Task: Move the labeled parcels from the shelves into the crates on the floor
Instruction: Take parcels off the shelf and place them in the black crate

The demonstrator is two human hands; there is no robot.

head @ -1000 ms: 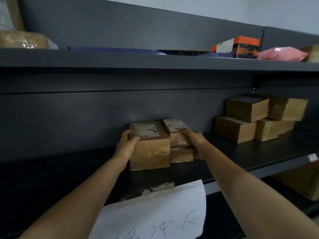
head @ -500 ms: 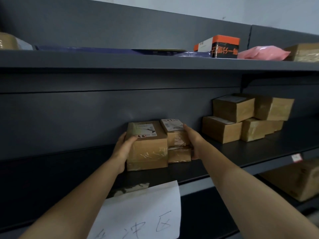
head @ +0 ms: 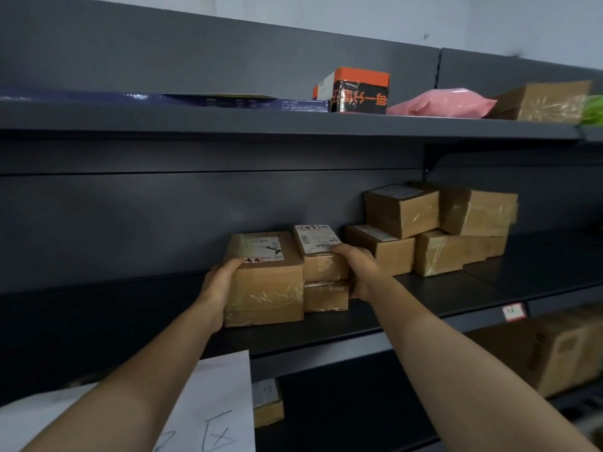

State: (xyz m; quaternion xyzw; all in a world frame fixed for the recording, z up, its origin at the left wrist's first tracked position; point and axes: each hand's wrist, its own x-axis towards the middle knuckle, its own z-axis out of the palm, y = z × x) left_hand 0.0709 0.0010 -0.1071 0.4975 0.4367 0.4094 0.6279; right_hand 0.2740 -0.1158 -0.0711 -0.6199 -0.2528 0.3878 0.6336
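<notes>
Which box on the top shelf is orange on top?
The orange box beside the pink bag: its front is black. The brown box at the far right has no orange.

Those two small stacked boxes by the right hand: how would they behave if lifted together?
The small stacked boxes look like stiff cardboard, so they likely hold shape. Glossy tape suggests they may slide apart. The right hand spans both, probably helping.
</notes>
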